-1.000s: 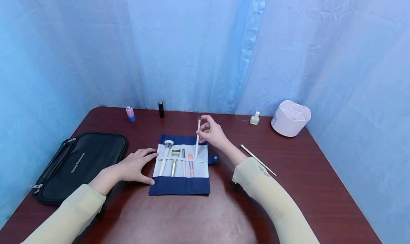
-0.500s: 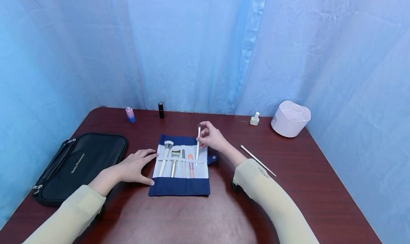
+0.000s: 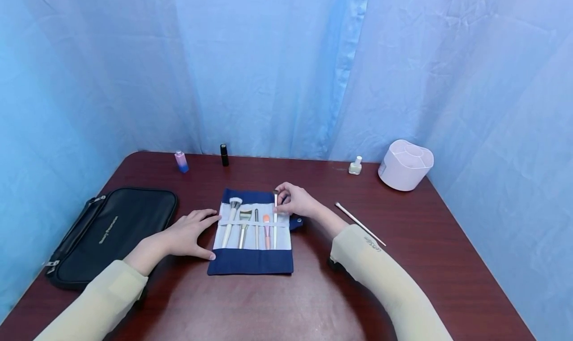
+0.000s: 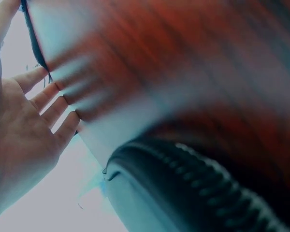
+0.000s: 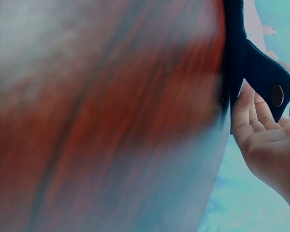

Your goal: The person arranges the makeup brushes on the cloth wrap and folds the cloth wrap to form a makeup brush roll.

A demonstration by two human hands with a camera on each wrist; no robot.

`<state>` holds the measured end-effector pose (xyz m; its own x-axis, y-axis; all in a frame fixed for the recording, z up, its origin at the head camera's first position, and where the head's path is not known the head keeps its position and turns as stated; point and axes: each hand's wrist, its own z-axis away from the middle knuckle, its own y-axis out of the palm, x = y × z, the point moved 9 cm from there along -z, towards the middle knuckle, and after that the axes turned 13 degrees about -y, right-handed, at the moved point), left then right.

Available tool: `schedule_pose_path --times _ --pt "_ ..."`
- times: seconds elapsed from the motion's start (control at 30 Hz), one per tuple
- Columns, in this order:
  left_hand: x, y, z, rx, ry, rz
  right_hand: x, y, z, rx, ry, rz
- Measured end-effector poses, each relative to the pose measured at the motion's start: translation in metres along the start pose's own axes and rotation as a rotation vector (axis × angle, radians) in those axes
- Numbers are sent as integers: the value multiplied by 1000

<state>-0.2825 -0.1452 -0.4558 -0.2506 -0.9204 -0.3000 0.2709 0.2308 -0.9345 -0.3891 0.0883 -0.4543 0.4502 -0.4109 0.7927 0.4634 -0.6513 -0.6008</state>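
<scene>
A blue and white brush roll (image 3: 251, 261) lies unrolled on the dark red table (image 3: 277, 306), with several makeup brushes under its white band. My right hand (image 3: 293, 201) pinches the upper end of a slim white brush (image 3: 275, 220) that sits in the rightmost slot. My left hand (image 3: 190, 234) lies flat, fingers straight, on the table against the roll's left edge. In the right wrist view the roll's blue snap tab (image 5: 273, 87) shows beside my right hand's fingers (image 5: 253, 113). The left wrist view shows my left hand's spread fingers (image 4: 43, 104) over the table.
A black zip bag (image 3: 107, 226) lies at the left. A long thin white brush (image 3: 360, 224) lies loose to the right. At the back stand a pink-blue bottle (image 3: 181, 161), a black tube (image 3: 224, 154), a small polish bottle (image 3: 355, 166) and a white organiser pot (image 3: 406, 164).
My right hand has come down and towards me, sliding the slim white brush under the band into the roll's rightmost slot. My left hand has stayed in place.
</scene>
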Motion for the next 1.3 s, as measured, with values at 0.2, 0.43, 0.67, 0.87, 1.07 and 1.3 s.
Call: schedule_pose_path --times 0.2,0.43,0.67,0.87,1.07,1.3 --pt "0 0 0 2 -5 0 3 7 3 86 -44 32" --pt "0 0 0 1 -3 -3 3 15 4 174 -50 69" --pt "-1 0 -2 -3 -4 -17 8 16 6 211 -73 141" --pt "-1 1 -3 -7 5 -20 10 6 7 180 -97 147" --pt "0 1 -2 -2 -1 -12 20 -21 16 125 -134 184" --pt "0 1 0 4 -7 -9 36 -66 42 63 -168 261"
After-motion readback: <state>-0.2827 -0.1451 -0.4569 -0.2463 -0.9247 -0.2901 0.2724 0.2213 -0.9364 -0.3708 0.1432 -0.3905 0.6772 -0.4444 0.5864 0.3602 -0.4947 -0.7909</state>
